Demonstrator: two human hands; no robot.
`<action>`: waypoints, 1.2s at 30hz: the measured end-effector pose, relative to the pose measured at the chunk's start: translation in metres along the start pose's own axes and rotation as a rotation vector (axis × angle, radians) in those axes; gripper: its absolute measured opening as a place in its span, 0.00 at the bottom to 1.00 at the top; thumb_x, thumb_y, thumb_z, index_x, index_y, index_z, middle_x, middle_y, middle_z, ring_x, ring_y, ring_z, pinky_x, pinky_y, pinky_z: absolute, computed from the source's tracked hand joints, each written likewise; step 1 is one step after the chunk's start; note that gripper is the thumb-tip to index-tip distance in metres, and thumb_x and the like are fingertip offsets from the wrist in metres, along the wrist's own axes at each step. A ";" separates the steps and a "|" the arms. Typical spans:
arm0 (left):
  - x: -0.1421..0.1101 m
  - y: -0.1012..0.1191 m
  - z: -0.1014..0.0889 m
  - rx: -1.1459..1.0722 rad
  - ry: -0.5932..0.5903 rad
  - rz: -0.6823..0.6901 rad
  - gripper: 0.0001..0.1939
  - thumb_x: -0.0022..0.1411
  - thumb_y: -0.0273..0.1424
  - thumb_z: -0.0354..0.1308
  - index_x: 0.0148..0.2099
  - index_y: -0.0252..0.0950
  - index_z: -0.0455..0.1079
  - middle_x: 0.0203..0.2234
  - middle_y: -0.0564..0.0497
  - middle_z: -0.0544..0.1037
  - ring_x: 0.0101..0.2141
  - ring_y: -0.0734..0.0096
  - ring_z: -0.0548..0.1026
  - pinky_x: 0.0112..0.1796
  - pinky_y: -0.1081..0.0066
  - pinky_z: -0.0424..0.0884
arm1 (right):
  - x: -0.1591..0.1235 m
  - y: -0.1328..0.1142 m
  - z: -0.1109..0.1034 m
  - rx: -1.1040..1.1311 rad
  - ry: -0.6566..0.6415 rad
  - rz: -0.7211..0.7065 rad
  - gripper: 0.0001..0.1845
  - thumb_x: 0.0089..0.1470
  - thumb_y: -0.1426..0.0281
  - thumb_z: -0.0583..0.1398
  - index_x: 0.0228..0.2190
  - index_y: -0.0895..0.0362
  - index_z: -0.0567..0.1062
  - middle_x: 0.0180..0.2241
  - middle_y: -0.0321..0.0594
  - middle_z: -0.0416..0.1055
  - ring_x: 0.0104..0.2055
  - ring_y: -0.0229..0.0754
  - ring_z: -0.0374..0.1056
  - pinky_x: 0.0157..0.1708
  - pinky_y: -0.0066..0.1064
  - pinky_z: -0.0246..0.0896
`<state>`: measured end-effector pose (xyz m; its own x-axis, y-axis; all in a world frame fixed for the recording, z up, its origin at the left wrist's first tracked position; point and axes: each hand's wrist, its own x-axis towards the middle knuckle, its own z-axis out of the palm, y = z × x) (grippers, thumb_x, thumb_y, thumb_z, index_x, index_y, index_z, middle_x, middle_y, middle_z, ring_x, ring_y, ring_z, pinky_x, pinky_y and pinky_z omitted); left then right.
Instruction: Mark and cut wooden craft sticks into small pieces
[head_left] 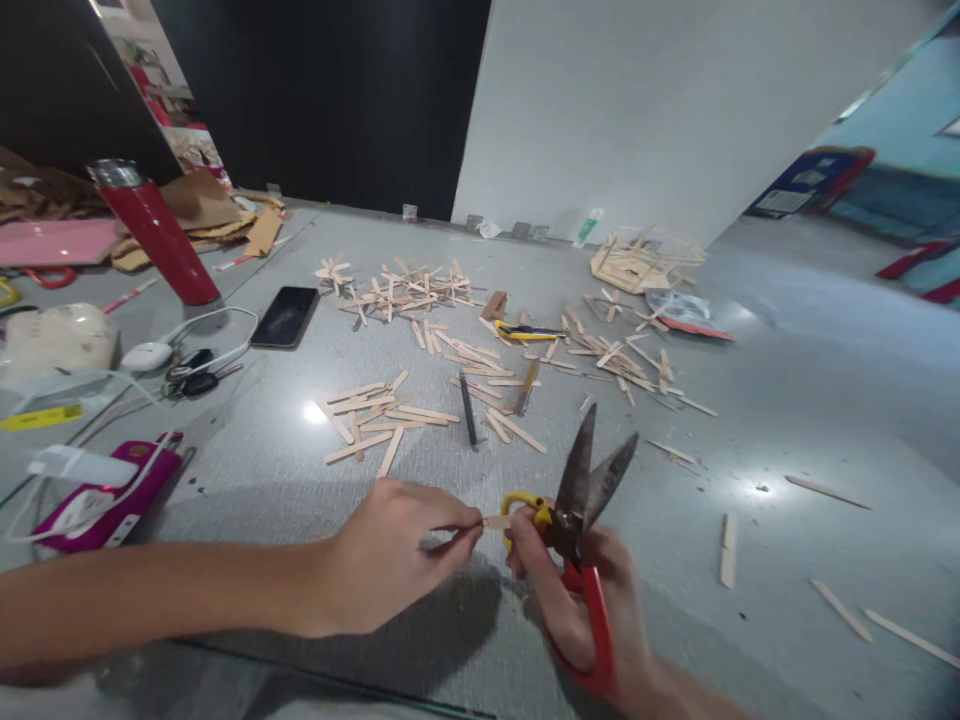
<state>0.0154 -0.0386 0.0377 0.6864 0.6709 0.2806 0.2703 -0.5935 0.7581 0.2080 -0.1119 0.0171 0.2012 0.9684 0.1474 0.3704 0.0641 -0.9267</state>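
Note:
My left hand point(405, 555) pinches the left end of a short wooden craft stick point(496, 522) between thumb and fingertips. The stick's other end meets the thumb of my right hand point(577, 590). That hand also holds a pair of scissors point(577, 520) with one red and one yellow handle, the dark blades pointing up and spread apart. Both hands are just above the table near its front edge. Beyond them lie loose craft sticks point(375, 410), a dark pen-like stick point(468, 410) and a yellow box cutter point(529, 331).
At left stand a red bottle point(161, 235), a phone point(286, 317), keys point(196, 370) and a purple power strip point(112, 495) with white cables. A stick-built frame point(646, 262) sits at the back right by the white panel point(600, 120). Cut pieces point(728, 550) lie at right.

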 end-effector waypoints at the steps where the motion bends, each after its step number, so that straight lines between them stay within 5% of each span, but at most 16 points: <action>1: 0.001 0.001 -0.001 0.004 -0.025 -0.028 0.15 0.70 0.27 0.54 0.33 0.35 0.80 0.25 0.49 0.83 0.26 0.71 0.78 0.32 0.76 0.72 | 0.000 0.000 0.000 -0.038 0.010 -0.037 0.23 0.66 0.58 0.62 0.21 0.55 0.76 0.18 0.39 0.70 0.20 0.43 0.67 0.21 0.33 0.62; 5: 0.002 0.004 -0.004 -0.054 -0.036 -0.141 0.13 0.67 0.27 0.55 0.33 0.34 0.81 0.24 0.51 0.82 0.24 0.73 0.76 0.29 0.77 0.69 | 0.000 0.000 0.002 -0.117 0.011 -0.093 0.26 0.67 0.58 0.61 0.18 0.54 0.74 0.17 0.40 0.70 0.19 0.43 0.66 0.20 0.33 0.61; 14: 0.004 0.006 -0.003 -0.101 -0.041 -0.233 0.11 0.68 0.27 0.55 0.40 0.33 0.80 0.29 0.50 0.84 0.27 0.72 0.78 0.28 0.77 0.70 | 0.001 -0.003 0.003 -0.040 0.033 0.048 0.29 0.65 0.48 0.59 0.20 0.54 0.73 0.16 0.39 0.69 0.18 0.41 0.65 0.16 0.30 0.58; 22: -0.009 -0.018 0.008 0.349 -0.111 0.202 0.10 0.74 0.25 0.52 0.42 0.35 0.75 0.32 0.46 0.84 0.33 0.66 0.82 0.40 0.70 0.77 | 0.000 -0.006 0.010 -0.046 -0.012 0.035 0.29 0.66 0.52 0.59 0.17 0.54 0.69 0.17 0.38 0.65 0.19 0.39 0.61 0.20 0.32 0.59; 30: -0.013 -0.023 0.007 0.686 -0.254 0.295 0.06 0.70 0.23 0.56 0.49 0.32 0.71 0.38 0.41 0.83 0.36 0.60 0.83 0.40 0.66 0.79 | 0.000 0.007 0.015 -0.043 -0.055 -0.023 0.26 0.69 0.57 0.57 0.20 0.55 0.69 0.17 0.34 0.63 0.18 0.35 0.58 0.19 0.29 0.53; 36: -0.014 -0.020 0.004 0.777 -0.192 0.431 0.06 0.69 0.21 0.58 0.48 0.29 0.70 0.34 0.41 0.81 0.33 0.59 0.82 0.35 0.64 0.79 | 0.000 0.012 0.015 -0.065 -0.081 -0.110 0.26 0.70 0.62 0.56 0.20 0.55 0.68 0.17 0.32 0.62 0.18 0.35 0.59 0.20 0.29 0.51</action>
<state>0.0032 -0.0380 0.0156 0.9153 0.2771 0.2922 0.2957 -0.9551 -0.0203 0.1988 -0.1078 0.0007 0.0836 0.9729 0.2156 0.4447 0.1572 -0.8818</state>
